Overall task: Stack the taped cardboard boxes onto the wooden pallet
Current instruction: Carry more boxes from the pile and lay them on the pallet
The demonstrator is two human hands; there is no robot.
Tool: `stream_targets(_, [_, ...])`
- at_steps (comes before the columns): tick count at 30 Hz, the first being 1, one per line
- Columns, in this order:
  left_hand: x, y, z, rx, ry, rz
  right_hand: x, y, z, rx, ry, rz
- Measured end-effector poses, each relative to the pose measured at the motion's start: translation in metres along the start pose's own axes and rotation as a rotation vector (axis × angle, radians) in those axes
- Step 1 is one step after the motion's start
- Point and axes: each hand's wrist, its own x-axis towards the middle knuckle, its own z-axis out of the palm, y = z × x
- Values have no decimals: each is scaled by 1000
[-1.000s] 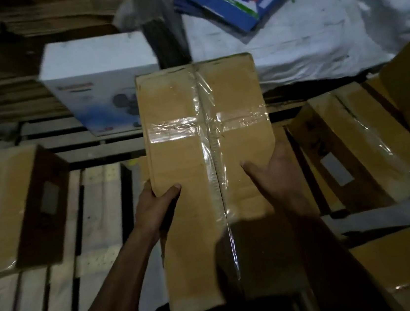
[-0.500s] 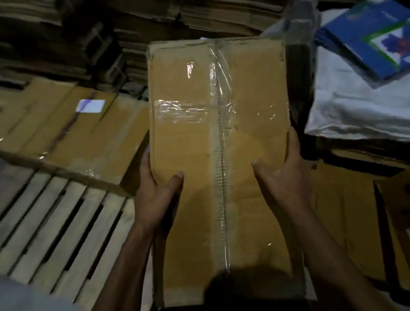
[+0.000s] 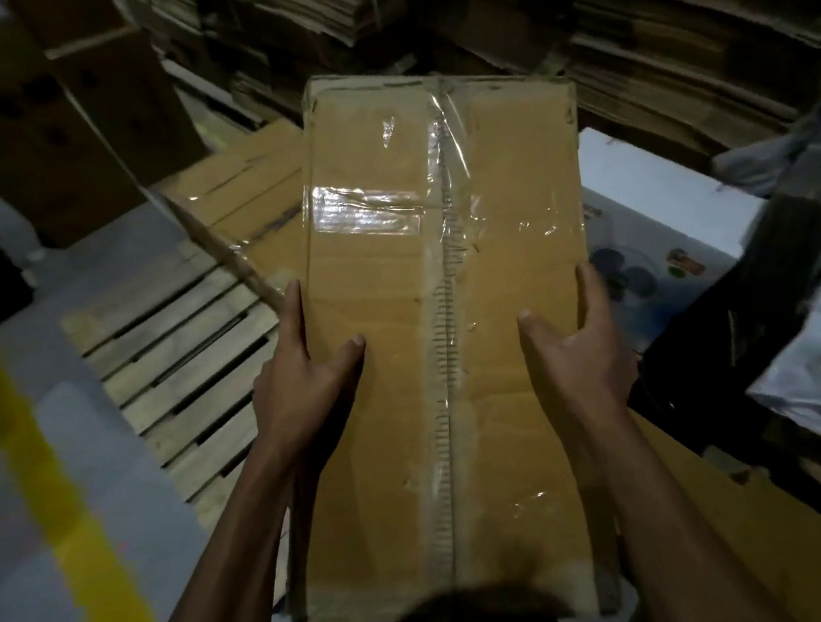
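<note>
Two hands are gripping one taped box (image 3: 450, 316) lengthwise, its long axis pointing away from the person.
The left hand (image 3: 303, 380) and right hand (image 3: 578, 347) are clasping its side edges, thumbs on top. It is hanging above the pallet (image 3: 181, 359), which has slid further left underneath than half a second ago. Brown cardboard, clear tape crossing its seam.

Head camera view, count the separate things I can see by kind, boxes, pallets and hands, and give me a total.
Taped brown cardboard boxes: 2, the held box and the box on the pallet
White printed box: 1
Wooden pallet: 1
Hands: 2, left hand, right hand
Total: 6
</note>
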Motion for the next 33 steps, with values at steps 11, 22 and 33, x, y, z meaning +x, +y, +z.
stream_targets(11, [25, 14, -66, 43, 278, -22, 33, -85, 37, 78, -112, -153])
stream_targets(22, [165, -42, -147, 39, 140, -56, 64, -171, 162, -20, -91, -37])
stream_targets(33, [244, 7, -241, 125, -79, -45, 60, -279, 169, -66, -40, 134])
